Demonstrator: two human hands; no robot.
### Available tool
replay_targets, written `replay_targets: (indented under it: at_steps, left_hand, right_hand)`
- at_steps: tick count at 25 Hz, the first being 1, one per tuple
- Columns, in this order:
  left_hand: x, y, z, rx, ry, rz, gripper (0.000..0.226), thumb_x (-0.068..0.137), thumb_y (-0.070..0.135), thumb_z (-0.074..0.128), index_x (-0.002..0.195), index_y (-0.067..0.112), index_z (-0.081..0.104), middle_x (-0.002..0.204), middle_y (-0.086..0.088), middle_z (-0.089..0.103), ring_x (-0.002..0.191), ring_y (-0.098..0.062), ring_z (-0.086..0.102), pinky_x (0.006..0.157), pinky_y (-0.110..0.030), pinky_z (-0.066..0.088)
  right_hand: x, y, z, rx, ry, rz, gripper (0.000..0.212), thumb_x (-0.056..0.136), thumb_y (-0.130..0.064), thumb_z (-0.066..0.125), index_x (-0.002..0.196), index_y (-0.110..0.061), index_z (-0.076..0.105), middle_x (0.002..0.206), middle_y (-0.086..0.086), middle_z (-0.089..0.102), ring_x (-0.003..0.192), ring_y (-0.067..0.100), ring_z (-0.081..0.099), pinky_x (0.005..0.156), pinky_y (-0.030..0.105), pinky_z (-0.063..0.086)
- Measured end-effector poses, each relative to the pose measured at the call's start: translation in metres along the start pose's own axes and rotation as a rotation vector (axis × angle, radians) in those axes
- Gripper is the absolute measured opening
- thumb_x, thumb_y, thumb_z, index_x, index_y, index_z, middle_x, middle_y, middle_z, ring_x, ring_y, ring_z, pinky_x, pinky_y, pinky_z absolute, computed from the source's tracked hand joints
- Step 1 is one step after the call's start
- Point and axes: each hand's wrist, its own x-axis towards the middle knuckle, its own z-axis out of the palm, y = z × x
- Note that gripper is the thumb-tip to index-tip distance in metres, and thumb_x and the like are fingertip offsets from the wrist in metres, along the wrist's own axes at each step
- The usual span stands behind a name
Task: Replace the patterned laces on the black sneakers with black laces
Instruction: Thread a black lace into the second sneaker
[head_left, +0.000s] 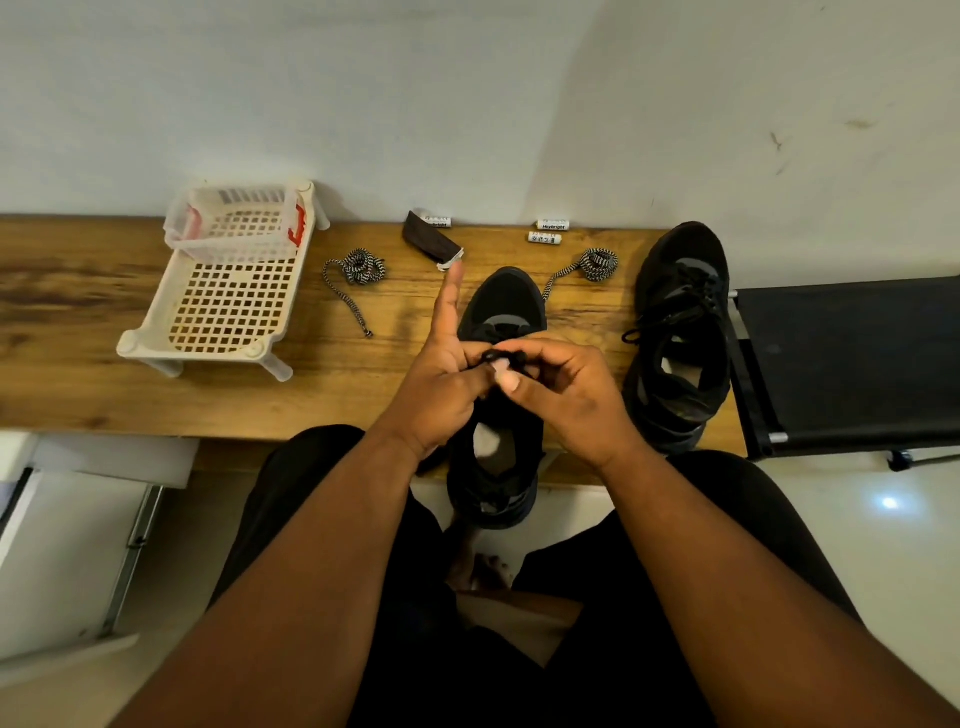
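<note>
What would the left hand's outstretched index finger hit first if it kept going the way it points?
Probably the dark folded packet at the back of the bench: the left hand aims its fingertip just short of it. Height above the bench is unclear.

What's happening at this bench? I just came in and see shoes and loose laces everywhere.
A person is lacing the near sneaker: left hand and right hand both pinch a black lace over its tongue. The other sneaker already wears black laces. Two patterned laces lie removed on the bench, beside a white basket.
</note>
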Motion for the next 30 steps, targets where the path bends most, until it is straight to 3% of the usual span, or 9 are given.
replay_targets:
  at_steps: [3,6,11,15,17,20,22,25,30]
  left_hand:
    - [0.002,0.0,-0.001,0.113,0.008,-0.008,0.104,0.094,0.005,0.061,0.162,0.042,-0.009,0.063,0.004,0.065,0.062,-0.016,0.054,0.065,-0.033,0.042]
    - [0.003,0.001,-0.002,0.188,0.06,-0.017,0.086,0.098,0.006,0.059,0.163,0.034,0.01,0.074,-0.007,0.069,0.076,-0.034,0.052,0.075,-0.043,0.042]
    - [0.005,0.006,0.01,0.325,0.284,-0.008,0.049,0.099,0.004,0.061,0.137,0.031,0.049,0.09,-0.008,0.078,0.088,-0.026,0.072,0.096,-0.054,0.055]
    - [0.005,0.013,0.014,0.351,0.305,0.114,0.034,0.101,0.002,0.059,0.132,0.016,0.057,0.1,-0.005,0.077,0.077,-0.014,0.07,0.075,-0.031,0.06]
    - [0.003,0.012,0.014,0.275,0.263,0.04,0.031,0.105,0.0,0.049,0.131,0.012,0.062,0.108,-0.004,0.074,0.07,-0.011,0.066,0.069,-0.026,0.057]
    - [0.001,0.008,0.009,0.36,0.228,-0.055,0.022,0.104,0.007,0.057,0.118,0.013,0.073,0.081,0.007,0.075,0.067,-0.01,0.067,0.073,-0.029,0.057]
    - [-0.001,0.01,0.007,0.407,0.316,0.001,0.013,0.1,0.014,0.065,0.104,0.015,0.078,0.079,0.005,0.076,0.073,-0.01,0.071,0.076,-0.031,0.06]
    - [-0.011,0.008,-0.002,0.645,0.513,0.055,0.013,0.098,0.021,0.069,0.092,0.019,0.08,0.073,0.012,0.072,0.068,0.002,0.066,0.067,-0.018,0.052]
    - [-0.029,0.002,-0.028,0.905,0.593,-0.14,0.011,0.093,0.028,0.075,0.089,0.021,0.082,0.069,0.019,0.066,0.07,-0.002,0.065,0.06,-0.018,0.044]
  right_hand:
    - [0.001,0.009,0.008,-0.023,0.135,0.009,0.008,0.095,-0.01,0.071,0.099,-0.01,0.078,0.08,0.001,0.072,0.075,0.011,0.066,0.076,0.027,0.054]
    - [0.001,0.01,0.005,0.014,0.16,-0.019,0.017,0.102,-0.017,0.062,0.096,-0.012,0.077,0.079,0.005,0.073,0.078,0.016,0.068,0.079,0.034,0.056]
    - [0.008,0.012,-0.016,-0.66,0.101,-0.387,0.012,0.093,-0.02,0.074,0.101,-0.014,0.082,0.091,0.002,0.074,0.084,0.021,0.071,0.072,0.044,0.057]
    - [0.006,0.012,-0.01,-0.923,0.264,-0.52,0.005,0.088,-0.017,0.075,0.087,-0.015,0.08,0.083,0.003,0.072,0.076,0.027,0.069,0.069,0.047,0.055]
    - [0.004,0.01,-0.006,-0.959,0.328,-0.53,0.009,0.089,-0.017,0.073,0.081,-0.016,0.076,0.081,0.003,0.071,0.075,0.027,0.068,0.073,0.042,0.052]
    - [0.003,0.006,-0.002,-0.972,0.343,-0.54,0.011,0.09,-0.017,0.074,0.079,-0.017,0.075,0.081,0.001,0.072,0.076,0.023,0.068,0.077,0.037,0.045]
    - [0.002,0.001,-0.001,-0.934,0.325,-0.519,0.009,0.09,-0.019,0.076,0.081,-0.017,0.076,0.085,0.0,0.074,0.081,0.021,0.07,0.079,0.04,0.05]
    - [-0.008,-0.002,-0.011,-0.807,0.41,-0.353,0.01,0.089,-0.022,0.078,0.082,-0.016,0.074,0.089,-0.002,0.074,0.086,0.019,0.071,0.084,0.044,0.054]
    - [-0.022,0.005,-0.035,-0.803,0.401,0.093,0.013,0.086,-0.03,0.081,0.08,-0.024,0.071,0.082,-0.009,0.067,0.079,0.012,0.064,0.078,0.041,0.058]
